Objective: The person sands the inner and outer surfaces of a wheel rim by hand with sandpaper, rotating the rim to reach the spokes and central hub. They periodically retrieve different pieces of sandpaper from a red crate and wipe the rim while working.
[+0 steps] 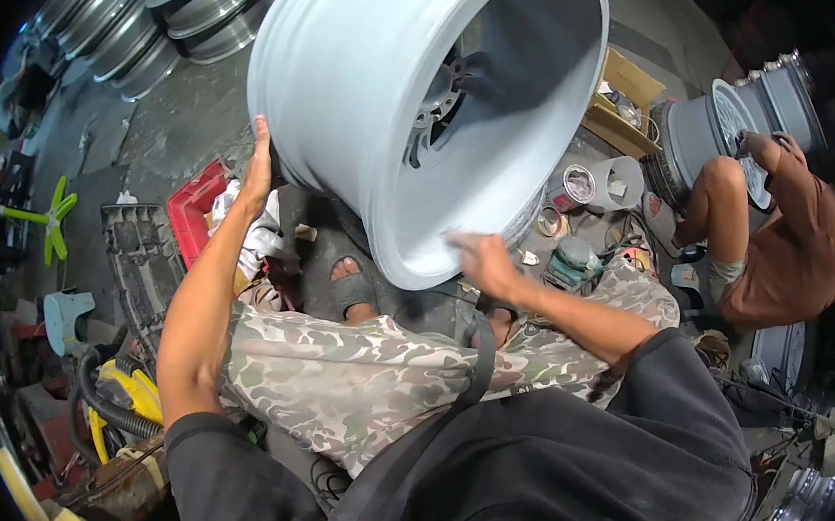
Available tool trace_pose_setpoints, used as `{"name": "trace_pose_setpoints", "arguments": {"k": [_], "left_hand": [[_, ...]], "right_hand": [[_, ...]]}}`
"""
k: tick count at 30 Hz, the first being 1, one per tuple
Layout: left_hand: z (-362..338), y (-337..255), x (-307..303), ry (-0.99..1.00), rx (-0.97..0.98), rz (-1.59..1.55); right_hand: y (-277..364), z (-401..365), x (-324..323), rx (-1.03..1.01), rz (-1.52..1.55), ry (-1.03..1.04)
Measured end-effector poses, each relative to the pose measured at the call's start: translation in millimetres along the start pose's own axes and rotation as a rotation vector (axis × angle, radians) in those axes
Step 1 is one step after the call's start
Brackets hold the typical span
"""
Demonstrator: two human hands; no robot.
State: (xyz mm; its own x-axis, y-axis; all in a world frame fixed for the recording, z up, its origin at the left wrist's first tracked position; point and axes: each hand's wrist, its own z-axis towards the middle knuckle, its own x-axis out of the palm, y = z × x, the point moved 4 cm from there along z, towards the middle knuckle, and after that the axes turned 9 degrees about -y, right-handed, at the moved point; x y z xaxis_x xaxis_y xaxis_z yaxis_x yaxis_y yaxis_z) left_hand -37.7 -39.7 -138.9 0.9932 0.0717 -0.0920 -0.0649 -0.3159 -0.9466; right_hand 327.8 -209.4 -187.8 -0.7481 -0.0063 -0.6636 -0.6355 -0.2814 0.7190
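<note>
A large pale grey wheel rim stands tilted in front of me, its open barrel facing right and toward me. My left hand lies flat with stretched fingers against the rim's left outer edge. At the lower lip of the barrel is my right hand, blurred by motion, its fingers bent near the inner surface. Whether it holds something small cannot be made out. Spokes and a hub show deep inside the barrel.
A co-worker crouches at the right beside more rims. Around the floor are a cardboard box, a can, a red tray with cloths, a green star-shaped stand and stacked rims.
</note>
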Motion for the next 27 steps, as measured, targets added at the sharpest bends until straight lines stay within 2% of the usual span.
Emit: {"name": "trace_pose_setpoints", "arguments": {"k": [1, 2, 3, 4, 6, 7, 9, 10, 11, 13, 16, 18, 20, 21, 22, 23, 25, 26, 27], "left_hand": [[-3, -4, 4, 0.035, 0.009, 0.001], [-5, -8, 7, 0.048, 0.012, 0.000], [-7, -14, 9, 0.024, 0.044, 0.028], [-8, -19, 11, -0.001, 0.076, 0.056], [-1, -29, 10, 0.040, 0.025, 0.008], [4, -39, 9, 0.060, 0.071, 0.041], [14, -61, 7, 0.081, 0.115, 0.080], [26, -76, 1, -0.060, 0.069, 0.208], [31, -89, -5, -0.202, 0.019, 0.334], [27, -122, 0, -0.252, 0.062, 0.318], [34, -139, 12, -0.299, 0.137, 0.269], [37, -140, 11, -0.354, 0.174, 0.345], [37, -138, 6, -0.397, 0.188, 0.393], [34, -136, 2, -0.415, 0.177, 0.389], [32, -134, -5, -0.434, 0.168, 0.387], [34, -131, -11, -0.453, 0.149, 0.410], [24, -133, -13, -0.441, 0.160, 0.398], [19, -133, -13, -0.423, 0.165, 0.377], [17, -134, -14, -0.427, 0.169, 0.381]], "right_hand": [[32, -4, 3, 0.116, 0.138, 0.006], [74, 0, -11, 0.402, 0.165, 0.196], [103, 1, -20, 0.314, 0.257, 0.098], [125, 8, -32, 0.318, 0.253, 0.087], [157, 26, -53, 0.525, 0.490, 0.111], [167, 39, -58, 0.518, 0.492, 0.103], [183, 67, -73, 0.432, 0.962, -0.107], [191, 81, -82, 0.442, 1.108, -0.085], [195, 93, -90, 0.461, 1.191, -0.115], [194, 112, -101, 0.479, 1.270, -0.146], [191, 125, -106, 0.392, 1.435, -0.196], [191, 122, -92, 0.347, 1.423, -0.313], [198, 104, -71, 0.281, 1.168, -0.353], [188, 87, -53, 0.224, 0.877, -0.265], [181, 73, -34, 0.093, 0.799, -0.173], [161, 59, -15, 0.213, 0.545, 0.113], [81, 31, 29, -0.031, 0.509, 0.064], [18, 25, 39, -0.193, 0.368, 0.113], [-40, 29, 36, -0.322, 0.065, 0.109]]}}
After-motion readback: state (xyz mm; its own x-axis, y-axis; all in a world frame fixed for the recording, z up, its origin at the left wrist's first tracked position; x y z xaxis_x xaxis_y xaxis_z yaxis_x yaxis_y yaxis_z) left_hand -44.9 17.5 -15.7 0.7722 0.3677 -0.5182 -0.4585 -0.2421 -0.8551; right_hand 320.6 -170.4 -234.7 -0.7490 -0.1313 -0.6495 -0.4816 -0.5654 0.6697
